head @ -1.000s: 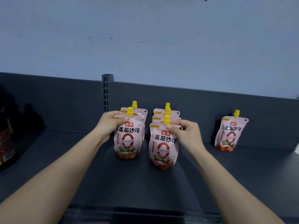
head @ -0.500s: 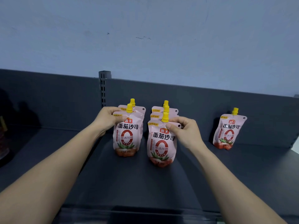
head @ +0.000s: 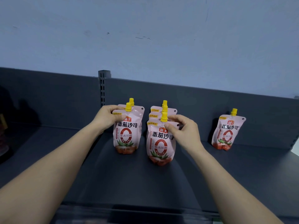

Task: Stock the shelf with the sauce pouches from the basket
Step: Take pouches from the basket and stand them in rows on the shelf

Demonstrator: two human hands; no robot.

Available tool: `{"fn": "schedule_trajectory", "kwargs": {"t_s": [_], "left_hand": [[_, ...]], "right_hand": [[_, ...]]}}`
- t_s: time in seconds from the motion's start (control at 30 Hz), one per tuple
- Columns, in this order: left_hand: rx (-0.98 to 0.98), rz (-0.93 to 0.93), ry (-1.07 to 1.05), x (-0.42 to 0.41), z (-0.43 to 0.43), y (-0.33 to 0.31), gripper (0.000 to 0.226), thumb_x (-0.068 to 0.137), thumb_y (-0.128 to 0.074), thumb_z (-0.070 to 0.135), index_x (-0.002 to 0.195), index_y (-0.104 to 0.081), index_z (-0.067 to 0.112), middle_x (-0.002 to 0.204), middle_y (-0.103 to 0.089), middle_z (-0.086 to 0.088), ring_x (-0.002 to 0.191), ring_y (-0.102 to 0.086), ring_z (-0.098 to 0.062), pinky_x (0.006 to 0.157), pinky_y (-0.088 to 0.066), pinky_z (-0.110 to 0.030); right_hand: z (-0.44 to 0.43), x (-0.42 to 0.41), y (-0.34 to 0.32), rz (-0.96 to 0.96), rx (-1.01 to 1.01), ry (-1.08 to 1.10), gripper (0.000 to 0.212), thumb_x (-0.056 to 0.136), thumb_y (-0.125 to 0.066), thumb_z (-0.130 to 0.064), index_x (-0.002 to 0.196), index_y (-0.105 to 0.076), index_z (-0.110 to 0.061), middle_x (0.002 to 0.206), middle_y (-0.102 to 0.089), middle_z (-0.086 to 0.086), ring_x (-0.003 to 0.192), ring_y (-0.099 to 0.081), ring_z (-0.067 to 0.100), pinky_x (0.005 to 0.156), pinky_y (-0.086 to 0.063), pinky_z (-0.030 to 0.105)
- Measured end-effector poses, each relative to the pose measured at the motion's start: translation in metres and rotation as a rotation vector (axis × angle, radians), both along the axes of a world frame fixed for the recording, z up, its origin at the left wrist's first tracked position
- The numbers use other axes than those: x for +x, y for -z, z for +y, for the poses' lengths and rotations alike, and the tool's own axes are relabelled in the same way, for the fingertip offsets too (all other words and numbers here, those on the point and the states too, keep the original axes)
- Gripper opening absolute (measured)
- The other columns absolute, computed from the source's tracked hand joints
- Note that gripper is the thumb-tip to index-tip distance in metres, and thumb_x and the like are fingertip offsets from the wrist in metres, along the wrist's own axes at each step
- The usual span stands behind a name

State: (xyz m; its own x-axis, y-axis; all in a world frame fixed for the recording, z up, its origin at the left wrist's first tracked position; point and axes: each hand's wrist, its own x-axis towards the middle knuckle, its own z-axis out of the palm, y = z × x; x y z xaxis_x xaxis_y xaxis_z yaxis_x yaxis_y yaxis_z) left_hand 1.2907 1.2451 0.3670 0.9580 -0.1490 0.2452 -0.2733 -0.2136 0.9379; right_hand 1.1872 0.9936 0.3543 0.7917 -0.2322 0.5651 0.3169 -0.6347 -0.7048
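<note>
Your left hand is up at the left row of pouches, fingers clamped on the top left corner of the front left pouch, thumb across its face just beside the yellow cap. That pouch stands upright on the dark shelf, with one more pouch tucked right behind it, only its cap and top edge showing.

Your right hand is on the middle row. Thumb pressed on the front of the front middle pouch, the other fingers curled over its top right corner beside the spout, so the grip is closed on that pouch. It stands upright too, nearer to you than the left one. Behind it, two more pouches are lined up in file, their yellow caps stacked one above the other in the view.

Off to your right, well apart from both rows, a single pouch stands alone against the shelf's back panel, tilted slightly.

A slotted upright post rises behind the left row. At the far left edge there is something dark and reddish on the shelf, too dim to make out. A pale wall fills the top of the view.
</note>
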Motion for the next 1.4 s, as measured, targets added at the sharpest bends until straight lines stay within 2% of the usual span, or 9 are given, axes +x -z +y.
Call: {"fn": "schedule_trajectory", "kwargs": {"t_s": [0.07, 0.2, 0.33, 0.53, 0.63, 0.77, 0.93, 1.27, 1.4], "left_hand": [[0.1, -0.038, -0.049, -0.002, 0.002, 0.0, 0.029, 0.081, -0.071, 0.002, 0.097, -0.068, 0.026, 0.098, -0.069, 0.004, 0.09, -0.066, -0.013, 0.08, -0.054, -0.031], [0.371, -0.191, -0.215, -0.014, 0.007, -0.001, 0.046, 0.08, -0.073, 0.012, 0.123, -0.06, 0.022, 0.115, -0.062, 0.001, 0.105, -0.06, -0.017, 0.09, -0.05, -0.036], [0.677, -0.335, -0.306, -0.043, 0.016, -0.005, 0.047, 0.083, -0.07, 0.021, 0.128, -0.057, 0.02, 0.122, -0.057, -0.005, 0.117, -0.053, -0.025, 0.095, -0.047, -0.042], [1.055, -0.356, -0.469, -0.105, 0.045, -0.004, 0.052, 0.088, -0.063, 0.031, 0.134, -0.048, 0.014, 0.14, -0.05, -0.004, 0.132, -0.041, -0.025, 0.105, -0.037, -0.042], [1.138, -0.33, -0.524, -0.142, 0.065, 0.0, 0.047, 0.089, -0.062, 0.033, 0.129, -0.051, 0.012, 0.137, -0.052, -0.004, 0.129, -0.043, -0.025, 0.101, -0.038, -0.042], [1.225, -0.294, -0.59, -0.19, 0.091, 0.01, 0.044, 0.087, -0.064, 0.034, 0.122, -0.054, 0.009, 0.129, -0.056, -0.005, 0.125, -0.047, -0.025, 0.097, -0.043, -0.043], [1.349, -0.238, -0.65, -0.241, 0.117, 0.024, 0.045, 0.085, -0.065, 0.035, 0.121, -0.055, 0.009, 0.127, -0.058, -0.005, 0.122, -0.048, -0.025, 0.096, -0.044, -0.041], [1.544, -0.014, -0.787, -0.333, 0.176, 0.051, 0.051, 0.087, -0.057, 0.03, 0.134, -0.045, 0.017, 0.14, -0.047, -0.002, 0.133, -0.039, -0.022, 0.107, -0.034, -0.038], [1.566, 0.103, -0.843, -0.372, 0.206, 0.062, 0.041, 0.087, -0.054, 0.028, 0.126, -0.049, 0.017, 0.132, -0.051, -0.001, 0.127, -0.042, -0.023, 0.104, -0.034, -0.039]], "right_hand": [[0.002, -0.004, -0.002, -0.061, -0.123, 0.03, 0.036, 0.078, -0.076, -0.028, 0.113, -0.067, -0.025, 0.1, -0.064, -0.017, 0.101, -0.058, 0.01, 0.083, -0.049, 0.032], [0.014, -0.013, -0.008, -0.232, -0.328, 0.132, 0.057, 0.078, -0.072, -0.038, 0.129, -0.056, -0.021, 0.124, -0.056, -0.001, 0.116, -0.047, 0.019, 0.097, -0.04, 0.036], [0.036, -0.023, -0.017, -0.34, -0.44, 0.148, 0.058, 0.081, -0.069, -0.033, 0.134, -0.052, -0.018, 0.14, -0.049, 0.004, 0.13, -0.041, 0.021, 0.105, -0.032, 0.039], [0.08, -0.044, -0.014, -0.307, -0.512, -0.088, 0.056, 0.08, -0.07, -0.027, 0.133, -0.054, -0.016, 0.143, -0.049, 0.006, 0.133, -0.043, 0.027, 0.106, -0.033, 0.042], [0.101, -0.056, -0.006, -0.222, -0.592, -0.189, 0.058, 0.081, -0.068, -0.03, 0.135, -0.051, -0.018, 0.146, -0.045, 0.003, 0.135, -0.04, 0.025, 0.106, -0.037, 0.045], [0.125, -0.078, 0.009, -0.084, -0.657, -0.294, 0.061, 0.088, -0.062, -0.037, 0.143, -0.041, -0.021, 0.154, -0.035, 0.002, 0.144, -0.025, 0.022, 0.115, -0.021, 0.041], [0.149, -0.102, 0.024, 0.017, -0.737, -0.405, 0.063, 0.09, -0.06, -0.039, 0.146, -0.036, -0.021, 0.156, -0.03, 0.003, 0.147, -0.019, 0.022, 0.117, -0.019, 0.04], [0.212, -0.14, 0.04, 0.038, -0.862, -0.599, 0.061, 0.09, -0.06, -0.039, 0.144, -0.037, -0.02, 0.152, -0.035, 0.004, 0.143, -0.024, 0.025, 0.114, -0.025, 0.04], [0.251, -0.157, 0.049, 0.04, -0.905, -0.672, 0.057, 0.088, -0.061, -0.039, 0.138, -0.043, -0.019, 0.144, -0.043, 0.006, 0.136, -0.033, 0.027, 0.108, -0.031, 0.039]]}}
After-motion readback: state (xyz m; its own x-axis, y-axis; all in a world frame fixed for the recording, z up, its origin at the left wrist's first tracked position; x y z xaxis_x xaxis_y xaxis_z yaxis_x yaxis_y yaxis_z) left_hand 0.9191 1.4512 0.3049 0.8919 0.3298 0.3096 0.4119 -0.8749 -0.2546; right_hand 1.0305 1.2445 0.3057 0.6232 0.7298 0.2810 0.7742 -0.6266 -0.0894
